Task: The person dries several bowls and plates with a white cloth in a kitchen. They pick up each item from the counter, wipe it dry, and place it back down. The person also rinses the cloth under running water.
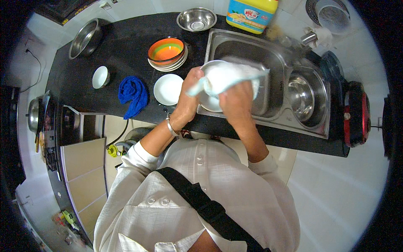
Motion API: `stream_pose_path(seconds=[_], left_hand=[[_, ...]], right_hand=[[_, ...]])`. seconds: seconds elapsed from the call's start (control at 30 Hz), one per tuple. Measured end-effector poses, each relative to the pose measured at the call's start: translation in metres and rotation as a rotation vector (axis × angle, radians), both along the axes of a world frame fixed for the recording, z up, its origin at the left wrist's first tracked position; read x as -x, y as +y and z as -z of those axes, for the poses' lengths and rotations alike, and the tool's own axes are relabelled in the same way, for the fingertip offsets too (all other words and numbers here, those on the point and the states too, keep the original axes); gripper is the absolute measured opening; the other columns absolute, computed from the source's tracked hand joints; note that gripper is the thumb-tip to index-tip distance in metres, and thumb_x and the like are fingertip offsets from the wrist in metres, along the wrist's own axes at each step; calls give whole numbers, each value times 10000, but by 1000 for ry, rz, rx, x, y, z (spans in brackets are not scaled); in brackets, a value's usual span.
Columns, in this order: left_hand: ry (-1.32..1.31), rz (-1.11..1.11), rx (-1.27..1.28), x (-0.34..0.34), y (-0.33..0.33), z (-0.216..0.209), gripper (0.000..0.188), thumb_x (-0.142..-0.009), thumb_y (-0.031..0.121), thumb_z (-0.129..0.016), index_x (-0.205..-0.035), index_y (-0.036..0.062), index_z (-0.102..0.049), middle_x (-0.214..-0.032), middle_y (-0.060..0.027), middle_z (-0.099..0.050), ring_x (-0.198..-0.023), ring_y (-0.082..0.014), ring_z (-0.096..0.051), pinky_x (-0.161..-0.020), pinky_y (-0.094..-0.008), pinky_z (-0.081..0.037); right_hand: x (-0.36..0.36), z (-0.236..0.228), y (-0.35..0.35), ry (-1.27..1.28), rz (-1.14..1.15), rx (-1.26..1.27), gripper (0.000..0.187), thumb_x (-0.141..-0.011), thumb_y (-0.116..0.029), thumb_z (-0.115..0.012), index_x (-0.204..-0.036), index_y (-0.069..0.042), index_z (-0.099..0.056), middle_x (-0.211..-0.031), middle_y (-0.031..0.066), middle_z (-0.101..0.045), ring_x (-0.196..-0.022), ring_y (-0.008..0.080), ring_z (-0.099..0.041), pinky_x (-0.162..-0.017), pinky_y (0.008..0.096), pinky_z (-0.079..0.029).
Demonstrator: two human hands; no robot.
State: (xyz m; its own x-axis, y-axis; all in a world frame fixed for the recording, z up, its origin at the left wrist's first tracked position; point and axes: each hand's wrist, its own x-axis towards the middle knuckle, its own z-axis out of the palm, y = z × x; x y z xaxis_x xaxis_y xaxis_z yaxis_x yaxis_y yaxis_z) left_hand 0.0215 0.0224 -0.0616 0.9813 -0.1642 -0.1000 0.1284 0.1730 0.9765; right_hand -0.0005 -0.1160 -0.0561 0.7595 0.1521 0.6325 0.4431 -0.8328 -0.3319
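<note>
Over the left edge of the sink, my left hand (191, 90) is closed on a white bowl (213, 63), whose rim shows above a cloth. That cloth (235, 76) is white with a pale blue edge, blurred by motion, and covers most of the bowl. My right hand (238, 100) is closed on the cloth and presses it against the bowl. Below, between my hands, another white dish (210, 103) is partly hidden. A white bowl (168, 89) sits on the counter just left of my left hand.
The steel sink (275, 119) has a steel bowl (300, 98) in its small basin. On the black counter (126, 46) are an orange bowl (166, 50) on stacked white dishes, a blue cloth (133, 96), a small white bowl (100, 77), steel bowls (196, 19) and a yellow jug (252, 16).
</note>
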Motion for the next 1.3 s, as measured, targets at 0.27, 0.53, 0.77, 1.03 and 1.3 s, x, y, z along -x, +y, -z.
stream_pose_path(seconds=[0.27, 0.53, 0.77, 1.03, 1.3], left_hand=[[-241, -17, -338, 7, 7, 12, 505, -875, 436, -437, -1078, -22, -499, -915, -150, -587, -854, -194, -546, -758, -298, -430], [-211, -56, -329, 0, 25, 4, 462, -887, 410, -417, -1065, -3, -524, -907, -141, -596, -867, -203, -557, -766, -296, -429], [-314, -177, -352, 2, 47, 10, 370, -871, 317, -505, -1059, -1, -529, -904, -153, -601, -851, -186, -571, -764, -303, -441], [54, -301, 114, -13, 124, 1, 361, -894, 297, -477, -1106, 6, -503, -934, -57, -565, -871, -137, -530, -780, -280, -438], [-91, -752, 166, -43, 277, -17, 630, -660, -74, -389, -1267, 37, -264, -1201, -159, -383, -1114, -282, -415, -949, -421, -356]], right_hand=[[-5, 13, 17, 657, -255, -15, 237, -666, -19, -520, -896, 5, -572, -786, 193, -583, -702, 369, -543, -657, 432, -418], [-8, 25, 44, 205, -327, -95, 257, -642, 3, -503, -889, 64, -540, -958, 230, -517, -924, 344, -481, -776, 406, -381], [-18, 2, 64, 624, -293, 95, 185, -639, -50, -556, -797, 42, -580, -826, 211, -585, -755, 383, -545, -678, 451, -419], [-17, 49, 36, 1375, -930, -1742, 466, -804, -321, -539, -1136, 0, -475, -1073, 149, -560, -907, 223, -578, -749, 356, -508], [1, 50, 43, 1296, -995, -2039, 484, -852, -422, -431, -1133, -31, -475, -1028, 148, -573, -852, 272, -595, -684, 391, -533]])
